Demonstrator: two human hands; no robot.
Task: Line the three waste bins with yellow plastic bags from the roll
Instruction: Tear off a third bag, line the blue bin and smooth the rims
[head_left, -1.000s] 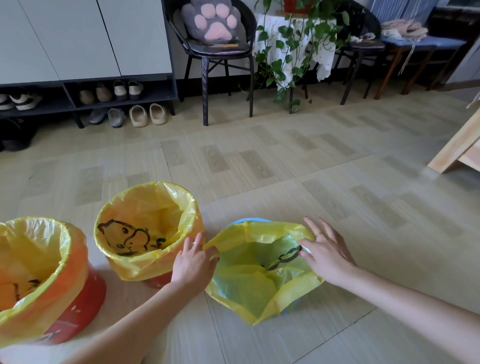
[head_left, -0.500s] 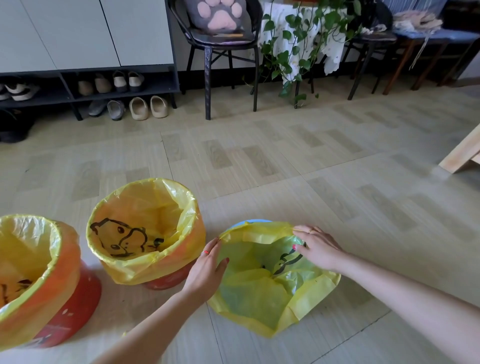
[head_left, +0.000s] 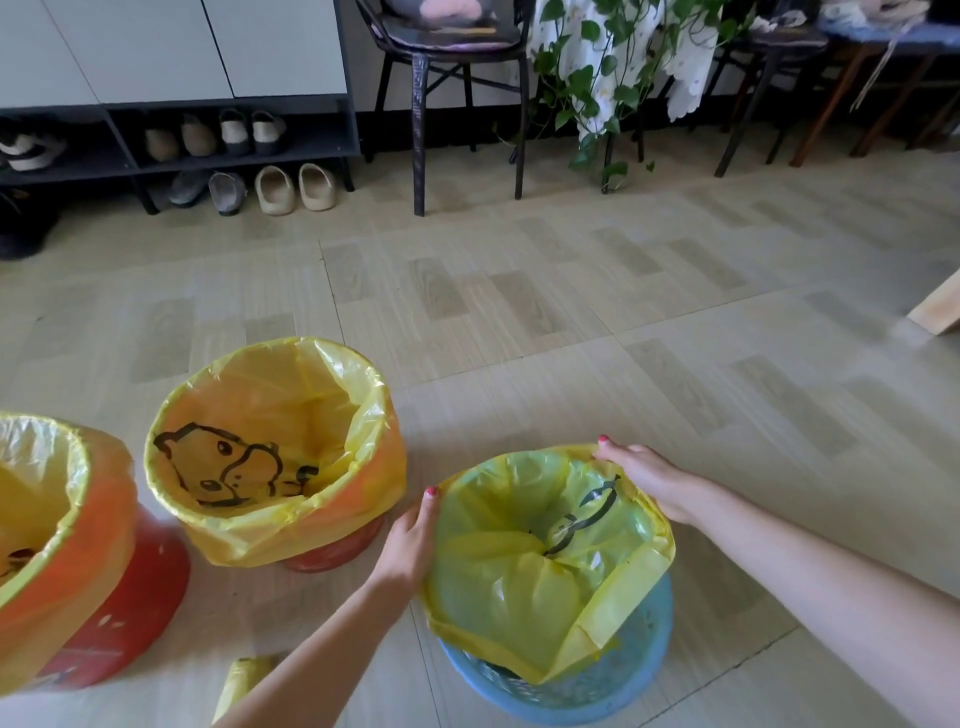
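Observation:
A blue mesh bin (head_left: 597, 686) stands on the floor in front of me with a yellow bag (head_left: 524, 577) spread inside it, the bag's edge folded over the rim. My left hand (head_left: 408, 545) presses flat against the bag's left edge. My right hand (head_left: 649, 478) grips the bag's far right edge at the rim. Two red bins stand to the left, the middle one (head_left: 332, 551) and the left one (head_left: 119, 623), each lined with a yellow bag printed with a bear. The yellow bag roll (head_left: 244, 680) lies on the floor under my left forearm.
A shoe rack (head_left: 208, 150) with slippers lines the far wall. A black chair (head_left: 441, 78) and a trailing green plant (head_left: 592, 88) stand behind. A wooden table leg (head_left: 935, 306) juts in at the right. Open floor lies beyond the bins.
Both hands have pulled the bag's edge outward and down over the blue bin's rim. The view has dipped and moved closer, and the bin's blue wall now shows.

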